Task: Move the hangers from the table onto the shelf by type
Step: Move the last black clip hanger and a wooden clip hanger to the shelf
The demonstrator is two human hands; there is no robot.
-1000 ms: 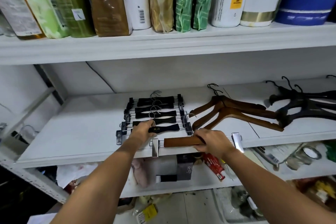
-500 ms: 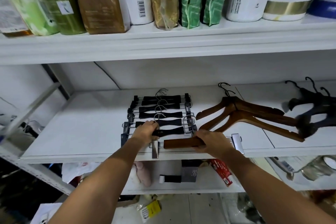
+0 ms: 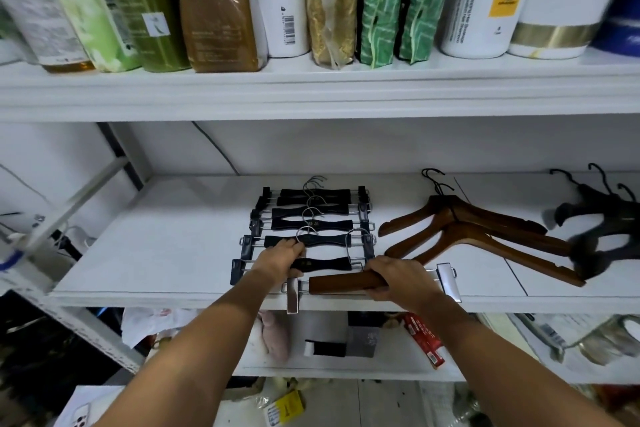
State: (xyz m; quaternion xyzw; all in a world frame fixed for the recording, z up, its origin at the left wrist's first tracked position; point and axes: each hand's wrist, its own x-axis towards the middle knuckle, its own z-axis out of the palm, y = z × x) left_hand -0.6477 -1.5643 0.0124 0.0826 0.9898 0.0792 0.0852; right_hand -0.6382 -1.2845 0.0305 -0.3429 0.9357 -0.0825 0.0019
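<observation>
My left hand (image 3: 280,258) curls its fingers over the nearest black clip hanger (image 3: 325,264), at the front of its row on the shelf (image 3: 156,253). Just right of it, my right hand (image 3: 398,279) is clamped round the brown clip hanger (image 3: 341,283). That hanger lies lengthwise along the shelf's front lip, with its left clip overhanging. Behind and to the right, the brown coat hangers (image 3: 485,229) crowd close.

This looks like a household storeroom: a white shelving unit (image 3: 156,253) packed tier on tier. Above the left hand (image 3: 280,262) and right hand (image 3: 398,279) stand shampoo bottles (image 3: 478,0), refill pouches (image 3: 145,3) and wrapped green packets (image 3: 381,14). At hand level, black clip hangers (image 3: 311,224) lie under the left hand, a wooden clip hanger (image 3: 343,282) is in the right, and brown coat hangers (image 3: 485,236) lie beyond it. Below the hands sit a red carton (image 3: 424,340), tape rolls (image 3: 609,340) and loose clutter.
</observation>
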